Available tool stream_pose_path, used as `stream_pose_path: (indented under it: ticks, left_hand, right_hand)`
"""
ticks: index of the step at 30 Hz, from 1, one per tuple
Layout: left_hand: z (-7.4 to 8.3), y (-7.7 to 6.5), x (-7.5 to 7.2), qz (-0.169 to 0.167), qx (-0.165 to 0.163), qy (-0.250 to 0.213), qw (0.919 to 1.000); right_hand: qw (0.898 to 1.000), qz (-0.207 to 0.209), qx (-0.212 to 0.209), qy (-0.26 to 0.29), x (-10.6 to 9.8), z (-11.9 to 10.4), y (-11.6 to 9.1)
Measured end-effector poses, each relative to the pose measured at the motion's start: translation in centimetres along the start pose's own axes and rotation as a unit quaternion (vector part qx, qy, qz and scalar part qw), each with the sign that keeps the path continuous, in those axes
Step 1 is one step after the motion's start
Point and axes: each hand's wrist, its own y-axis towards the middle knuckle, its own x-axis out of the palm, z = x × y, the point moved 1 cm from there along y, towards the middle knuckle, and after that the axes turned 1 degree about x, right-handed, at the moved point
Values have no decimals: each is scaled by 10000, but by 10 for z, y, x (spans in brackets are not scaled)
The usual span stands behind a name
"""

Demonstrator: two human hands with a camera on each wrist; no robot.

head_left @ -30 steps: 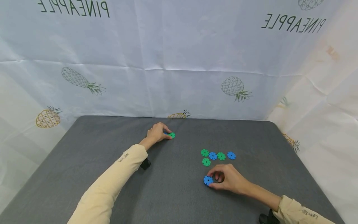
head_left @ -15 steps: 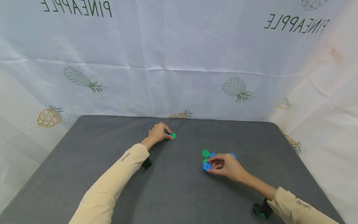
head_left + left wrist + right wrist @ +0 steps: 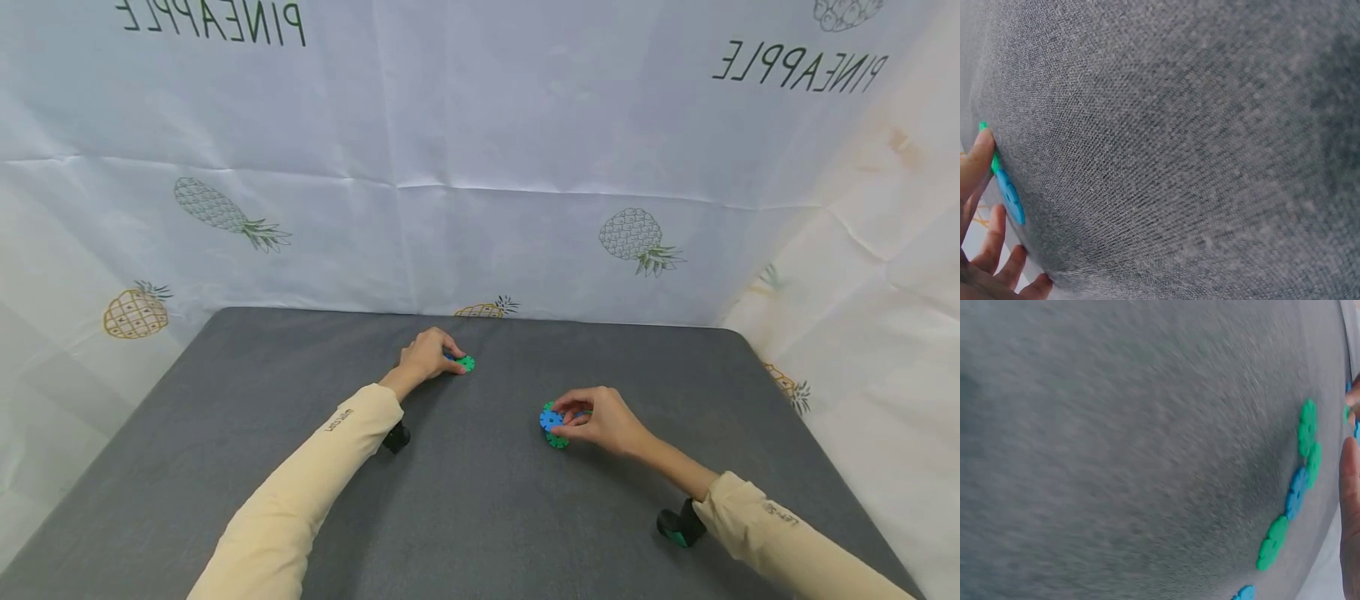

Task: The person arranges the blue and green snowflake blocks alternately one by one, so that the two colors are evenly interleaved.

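Note:
At the far middle of the table, my left hand (image 3: 424, 358) pinches a green notched disc (image 3: 467, 363) joined or laid against a blue disc (image 3: 1011, 199). In the left wrist view, the thumb lies on the green one. My right hand (image 3: 603, 421) holds a blue notched disc (image 3: 551, 419) between thumb and fingers, above the loose discs. Parts of two green discs show around it, one nearer me (image 3: 557, 441). The right wrist view shows the loose row: green discs (image 3: 1307, 428), a blue disc (image 3: 1296, 492), another green disc (image 3: 1271, 544) and a cut-off blue disc (image 3: 1245, 592).
A dark grey cloth table (image 3: 465, 500) extends around both hands. White pineapple-print fabric (image 3: 450, 233) hangs behind its far edge and at the sides. A black wrist camera (image 3: 678, 525) sits below the right sleeve.
My right hand has carried the blue disc away from me, over the loose discs, covering most of them. My left hand stays in place with its discs; the view shifts slightly.

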Motion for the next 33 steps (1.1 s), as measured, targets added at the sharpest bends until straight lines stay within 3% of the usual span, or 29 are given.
stream_pose_path:
  ticks: [15, 33]
  left_hand:
    - [2, -1, 0, -8, -1, -21, 10000]
    - [3, -3, -3, 16, -40, 13, 10000]
  right_hand:
    - [9993, 79, 260, -240, -6, 13, 34]
    - [9977, 151, 620, -232, 9, 7, 71]
